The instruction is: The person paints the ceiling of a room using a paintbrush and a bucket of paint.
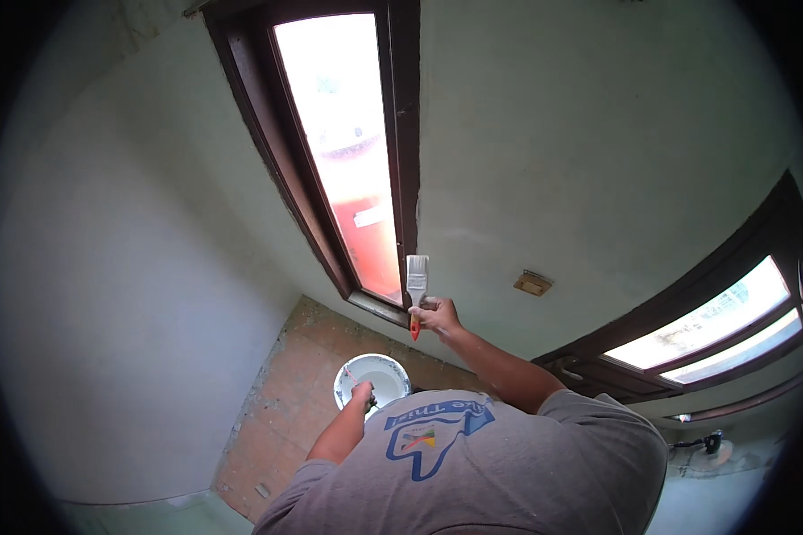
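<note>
My right hand (437,316) is raised in front of the wall and grips a paintbrush (416,283) with pale bristles and a red-tipped handle, bristles pointing up beside the lower end of the dark window frame (407,178). Lower down, my left hand (362,393) holds a white paint bucket (372,377) by its rim or handle, just in front of my grey T-shirt. White paint shows inside the bucket.
A tall narrow window (348,152) in a dark brown frame stands ahead. A second framed window (714,321) is at the right. A small brass-coloured plate (533,283) sits on the pale green wall. Reddish floor tiles (285,392) lie below.
</note>
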